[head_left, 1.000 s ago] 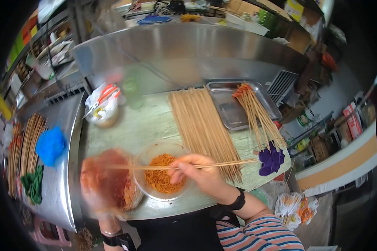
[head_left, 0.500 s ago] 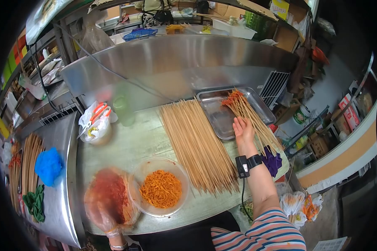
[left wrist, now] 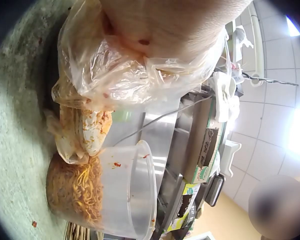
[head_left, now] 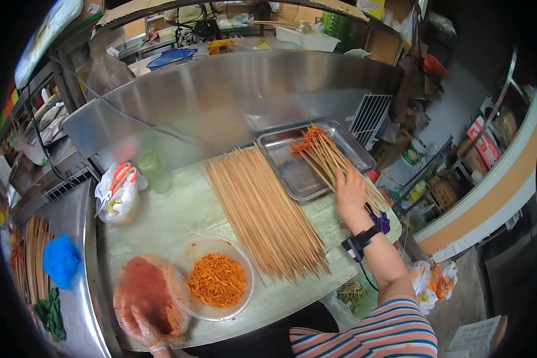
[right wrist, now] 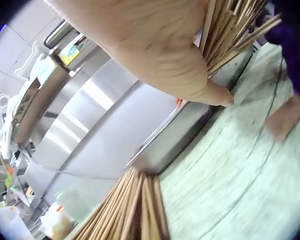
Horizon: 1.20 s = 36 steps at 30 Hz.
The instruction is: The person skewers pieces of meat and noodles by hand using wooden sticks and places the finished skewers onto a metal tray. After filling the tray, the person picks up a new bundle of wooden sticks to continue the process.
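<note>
My left hand (head_left: 140, 327), in a clear plastic glove (left wrist: 110, 75), rests at the near edge of a plastic-wrapped heap of red, sauce-coated food (head_left: 155, 304). Part of that heap is blurred, and the fingers are largely hidden by the glove in the left wrist view. Just right of it, a clear round tub (head_left: 249, 286) holds orange shreds (head_left: 218, 280). My right hand (head_left: 350, 192) lies over a bundle of skewers (head_left: 325, 156), fingers extended across the sticks. Red-orange food covers their far ends, which rest in a metal tray (head_left: 280, 173).
Many bare skewers (head_left: 265, 215) lie in a wide row mid-table. A purple cloth (head_left: 380, 223) sits by the right edge. At the left stand scissors (head_left: 120, 179) on a bagged tub and a green cup (head_left: 155, 173). A blue bag (head_left: 61, 261) lies on the steel side counter.
The right hand, which held a skewer over the orange shreds, has moved away to the bundle at the tray and lies over it. The left hand stays at the red food.
</note>
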Motion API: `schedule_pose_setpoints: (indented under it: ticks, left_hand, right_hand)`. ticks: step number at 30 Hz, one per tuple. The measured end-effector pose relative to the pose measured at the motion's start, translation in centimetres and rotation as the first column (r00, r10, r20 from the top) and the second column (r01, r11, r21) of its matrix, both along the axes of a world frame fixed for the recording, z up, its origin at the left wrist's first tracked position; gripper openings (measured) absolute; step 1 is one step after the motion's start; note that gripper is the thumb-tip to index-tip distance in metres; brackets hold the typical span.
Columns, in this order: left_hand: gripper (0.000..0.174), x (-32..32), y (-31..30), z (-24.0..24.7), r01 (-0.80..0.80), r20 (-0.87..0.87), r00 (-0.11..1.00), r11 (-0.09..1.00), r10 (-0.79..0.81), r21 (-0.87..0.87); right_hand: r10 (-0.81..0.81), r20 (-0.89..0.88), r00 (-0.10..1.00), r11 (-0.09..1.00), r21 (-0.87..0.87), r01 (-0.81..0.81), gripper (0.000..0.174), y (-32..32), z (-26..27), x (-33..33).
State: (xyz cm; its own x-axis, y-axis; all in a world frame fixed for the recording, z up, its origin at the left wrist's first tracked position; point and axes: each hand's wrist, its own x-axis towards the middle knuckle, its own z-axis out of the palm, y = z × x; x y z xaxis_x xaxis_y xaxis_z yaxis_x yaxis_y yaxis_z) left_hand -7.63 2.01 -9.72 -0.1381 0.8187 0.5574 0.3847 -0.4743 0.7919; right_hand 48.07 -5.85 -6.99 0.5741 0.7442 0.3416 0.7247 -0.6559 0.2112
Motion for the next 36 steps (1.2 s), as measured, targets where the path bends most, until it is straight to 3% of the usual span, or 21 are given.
schedule_pose_setpoints:
  ticks: [4, 6, 9, 10, 11, 13, 15, 17, 22, 25, 29, 36]
  left_hand:
    - [0.03, 0.4, -0.3, 0.1, 0.064, 0.195, 0.98, 0.994, -0.045, -0.093]
    - [0.029, 0.8, -0.5, 0.4, 0.122, 0.313, 0.946, 0.987, -0.082, -0.109]
    - [0.028, -0.2, 0.0, -0.4, -0.002, 0.012, 1.0, 1.0, 0.002, -0.006]
    - [0.027, 0.9, -0.7, 0.7, 0.044, 0.216, 0.976, 0.99, -0.014, -0.137]
    - [0.027, 1.1, -1.0, 1.0, 0.053, 0.236, 0.972, 0.989, -0.02, -0.138]
    - [0.027, 1.4, -1.0, 1.3, 0.078, 0.283, 0.958, 0.99, -0.042, -0.119]
    - [0.025, 2.3, -1.0, 2.1, 0.042, 0.356, 0.934, 0.99, 0.009, -0.136]
    - [0.023, 1.4, -0.5, -0.2, 0.075, 0.498, 0.867, 0.986, 0.011, -0.152]
    - [0.022, 2.1, -0.6, 1.2, 0.088, 0.47, 0.882, 0.993, -0.041, -0.079]
    - [0.022, 1.7, -1.0, 0.9, 0.106, 0.485, 0.873, 0.991, -0.053, -0.084]
    - [0.019, 2.2, -1.2, 2.0, 0.085, 0.469, 0.883, 0.988, -0.017, -0.125]
    - [0.018, 1.9, -1.1, 2.0, 0.121, 0.428, 0.901, 0.988, -0.069, -0.097]
  right_hand:
    - [-0.113, 0.038, 0.993, 0.993, -0.027, 0.115, 0.074, -1.7, -0.1, 4.8]
    - [-0.09, 0.039, 0.995, 0.994, -0.058, 0.092, 0.071, -1.8, 1.4, 3.5]
    - [0.228, -0.11, 0.967, 0.964, 0.166, -0.208, 0.063, -0.3, 3.6, -1.6]
    - [0.41, -0.187, 0.893, 0.895, 0.274, -0.353, 0.051, 0.7, 3.9, -2.9]
    - [0.534, -0.299, 0.791, 0.822, 0.403, -0.403, 0.032, 2.1, 3.3, -4.0]
    - [0.646, -0.375, 0.665, 0.748, 0.484, -0.454, 0.024, 4.9, 2.1, -6.3]
    - [0.525, -0.415, 0.743, 0.85, 0.291, -0.438, 0.023, 7.6, 0.9, -8.0]
    - [0.438, -0.38, 0.815, 0.898, 0.146, -0.414, 0.025, 9.5, -0.4, -8.7]
    - [0.272, -0.54, 0.796, 0.94, -0.029, -0.341, 0.023, 11.5, 0.0, -8.7]
    - [0.189, -0.722, 0.666, 0.963, 0.004, -0.27, 0.023, 10.9, 1.9, -9.0]
    - [0.251, -0.786, 0.564, 0.966, 0.169, -0.195, 0.023, 10.2, 1.2, -8.3]
    - [0.453, -0.539, 0.71, 0.89, 0.219, -0.401, 0.022, 9.8, 1.8, -8.0]
